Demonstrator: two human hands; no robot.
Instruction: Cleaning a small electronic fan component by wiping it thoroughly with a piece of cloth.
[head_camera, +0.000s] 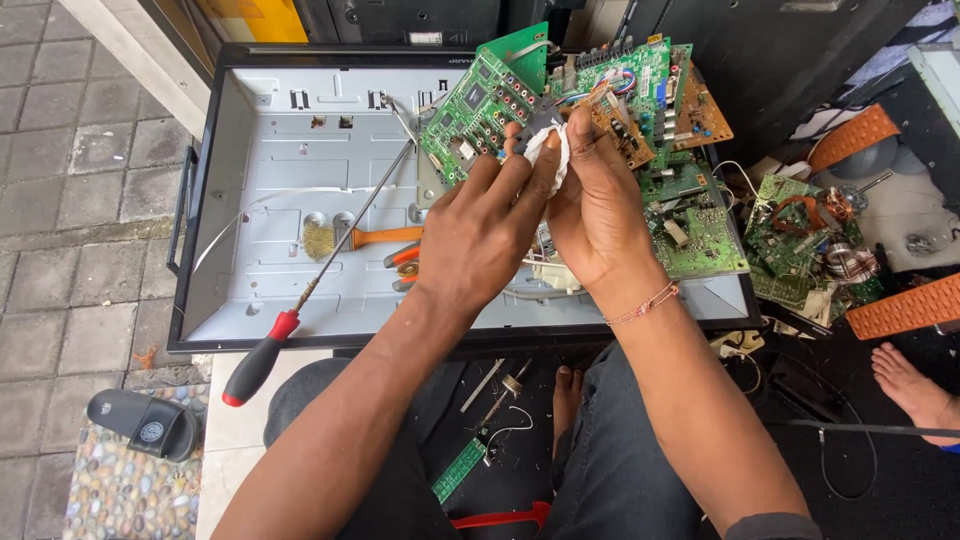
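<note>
Between both hands (540, 215), half-hidden white cloth (553, 150).

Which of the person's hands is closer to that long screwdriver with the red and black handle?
The left. The left hand is just right of the screwdriver shaft, not touching it. The right hand sits farther right, beyond the left, pinching a white cloth.

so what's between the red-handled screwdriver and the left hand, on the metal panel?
Head view: a wire brush with an orange handle lies on the metal panel, between the long screwdriver and the left hand. Orange-handled pliers sit beside the wrist.
</note>
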